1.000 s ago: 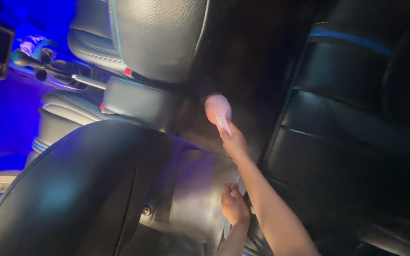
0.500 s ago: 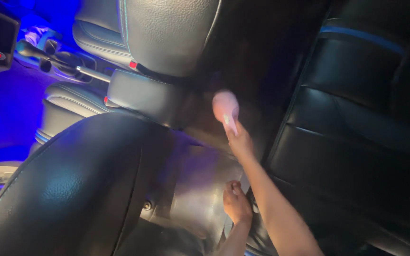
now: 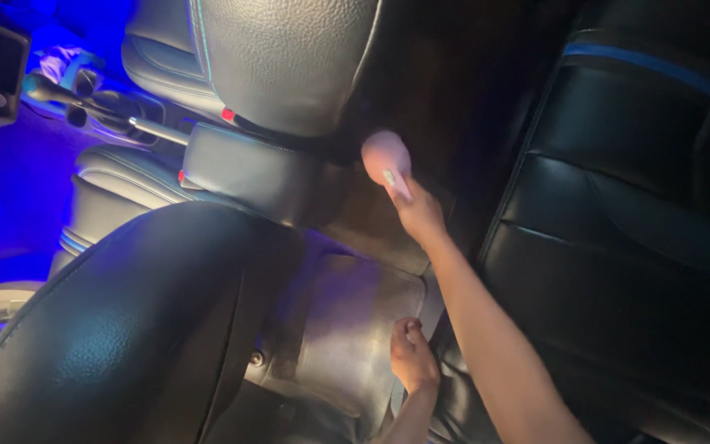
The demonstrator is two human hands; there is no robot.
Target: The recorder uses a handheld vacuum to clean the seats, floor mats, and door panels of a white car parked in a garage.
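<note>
The right hand [image 3: 417,215] is closed on a pink brush [image 3: 386,156], sweeping the far floor behind the centre console [image 3: 248,174]; the left hand [image 3: 412,358] presses the near floor mat [image 3: 347,329], fingers curled

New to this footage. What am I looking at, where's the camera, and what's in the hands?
There is no machine here: a person works with two bare hands, filmed by one camera worn on their head, looking down into a car's rear footwell. The right hand reaches forward with its grip closed on a pale pink round-headed brush, whose head is near the floor behind the grey leather centre armrest. The left hand rests, fingers curled, at the edge of the dark rubber floor mat; whether it holds anything is unclear. The black leather front seat back fills the lower left, the black rear seat with a blue stripe the right. Blue light glows up front.
</note>
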